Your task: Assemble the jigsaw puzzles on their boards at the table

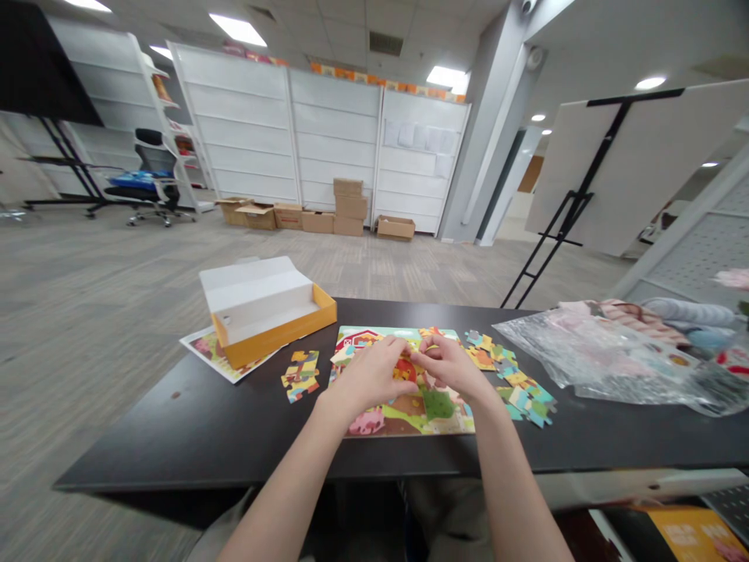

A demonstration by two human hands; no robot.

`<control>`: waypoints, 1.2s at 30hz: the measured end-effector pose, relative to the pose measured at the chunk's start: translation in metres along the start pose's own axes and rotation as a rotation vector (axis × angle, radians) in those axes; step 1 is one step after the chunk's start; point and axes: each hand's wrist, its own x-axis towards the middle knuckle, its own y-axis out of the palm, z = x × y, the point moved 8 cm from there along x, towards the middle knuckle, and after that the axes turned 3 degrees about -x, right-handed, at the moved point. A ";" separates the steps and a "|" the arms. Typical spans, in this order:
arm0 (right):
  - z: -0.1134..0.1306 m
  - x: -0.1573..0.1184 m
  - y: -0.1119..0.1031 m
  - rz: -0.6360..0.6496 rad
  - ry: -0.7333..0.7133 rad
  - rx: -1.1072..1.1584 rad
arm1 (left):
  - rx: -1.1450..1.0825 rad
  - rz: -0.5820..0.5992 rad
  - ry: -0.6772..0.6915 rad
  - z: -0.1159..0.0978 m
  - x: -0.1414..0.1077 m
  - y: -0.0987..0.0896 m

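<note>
Puzzle (438,403) on blk table (204,437); boxes (349,207) nr wht shelves (239,125).

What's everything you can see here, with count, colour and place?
Table: 1, black, foreground
Puzzle board: 1, multicoloured, middle of table
Loose puzzle pieces: many, multicoloured, either side of board
Open box: 1, orange and white, table left
Printed sheet: 1, multicoloured, partly beneath box
Plastic bag: 1, clear, table right
Soft bundles: several, pink and grey, by bag
Printed item: 1, orange, lower right
Shelving units: several, white, back
Cartons: about eight, brown, at foot of shelving
Office chair: 1, black, back left
Screen: 1, black, far left
Stand-mounted panel: 1, off-white, right
Ceiling lights: several, white, overhead
Forearms: 2, bare, bottom centre
Left hand: 1, bare, over board
Right hand: 1, bare, over board
</note>
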 end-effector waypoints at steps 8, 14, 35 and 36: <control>0.016 0.003 0.017 0.019 -0.033 -0.081 | -0.051 0.003 0.080 0.010 -0.017 -0.010; 0.018 0.011 0.016 -0.055 -0.033 -0.100 | 0.062 -0.094 -0.064 0.051 -0.040 -0.046; 0.038 0.007 0.027 -0.065 -0.162 -0.193 | 0.207 0.047 -0.288 0.142 -0.101 -0.057; 0.040 0.007 0.032 -0.054 -0.175 -0.189 | 0.221 0.047 -0.302 0.144 -0.100 -0.056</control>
